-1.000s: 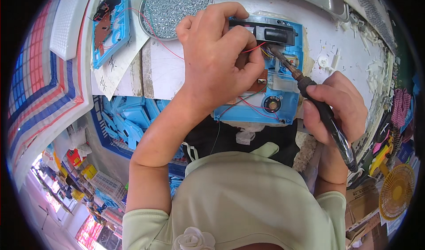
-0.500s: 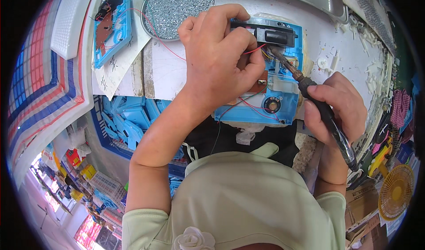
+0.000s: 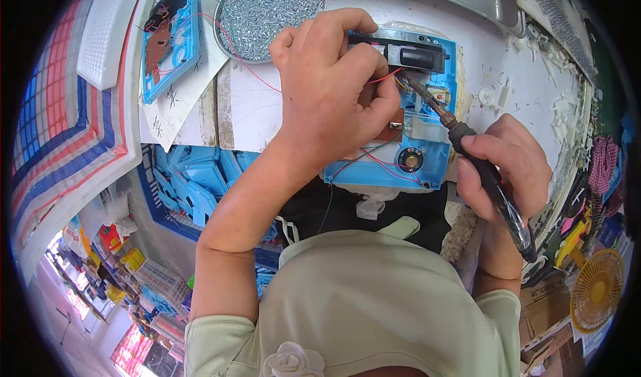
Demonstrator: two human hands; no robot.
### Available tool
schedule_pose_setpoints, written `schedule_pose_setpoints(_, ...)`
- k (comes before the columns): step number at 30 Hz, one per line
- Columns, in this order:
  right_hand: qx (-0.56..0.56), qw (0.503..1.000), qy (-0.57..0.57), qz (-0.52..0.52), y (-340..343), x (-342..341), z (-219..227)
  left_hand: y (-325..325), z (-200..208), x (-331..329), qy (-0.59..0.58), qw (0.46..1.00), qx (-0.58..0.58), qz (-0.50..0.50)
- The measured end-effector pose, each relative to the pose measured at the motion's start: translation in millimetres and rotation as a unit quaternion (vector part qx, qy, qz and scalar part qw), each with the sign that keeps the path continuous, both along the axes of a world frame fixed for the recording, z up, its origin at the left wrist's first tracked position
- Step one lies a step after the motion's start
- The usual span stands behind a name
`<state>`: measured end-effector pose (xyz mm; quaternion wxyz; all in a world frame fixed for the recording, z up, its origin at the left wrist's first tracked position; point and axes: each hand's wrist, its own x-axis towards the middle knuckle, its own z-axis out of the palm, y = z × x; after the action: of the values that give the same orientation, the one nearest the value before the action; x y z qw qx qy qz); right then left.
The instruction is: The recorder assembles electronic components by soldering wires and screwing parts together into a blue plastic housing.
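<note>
In front of me lies an open blue plastic casing [image 3: 437, 167] with a round speaker [image 3: 410, 159], thin wires and a black part [image 3: 416, 59] at its far end. My left hand [image 3: 334, 87] is over its left side, thumb and forefinger pinched on a red wire [image 3: 385, 78]. A soldering iron [image 3: 491, 177] with a black handle is gripped in my right hand [image 3: 513, 167]. Its metal tip reaches the red wire's end beside the black part. Whether tip and wire touch is too small to tell. My left hand hides part of the casing.
A round metal tray [image 3: 270, 17] of small screws stands at the far left. Beside it another blue casing half [image 3: 172, 40] with a circuit board lies on paper. A blue crate [image 3: 157, 193] of blue parts sits lower left. White plastic bits [image 3: 557, 120] litter the right side.
The soldering iron's handle has dropped slightly toward me with my right hand, while its tip stays near the same spot. My left hand has hardly moved.
</note>
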<state>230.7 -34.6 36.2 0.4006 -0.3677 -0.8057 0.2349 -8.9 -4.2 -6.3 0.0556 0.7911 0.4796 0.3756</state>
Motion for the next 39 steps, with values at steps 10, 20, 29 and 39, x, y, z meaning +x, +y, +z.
schedule_pose_setpoints(10,0.001,1.0,0.002,-0.02,-8,3,5,-1,1,0,-0.004,1.0,-0.005,0.0)
schedule_pose_setpoints(20,0.017,0.999,0.026,-0.014,-11,10,4,-1,1,1,0.001,1.0,-0.004,0.002)
schedule_pose_setpoints(29,0.02,0.999,0.032,-0.025,-13,13,3,0,1,1,0.005,1.0,0.005,0.002)
schedule_pose_setpoints(39,0.017,0.999,0.029,-0.034,-14,17,4,-1,1,1,0.004,1.0,0.009,0.001)
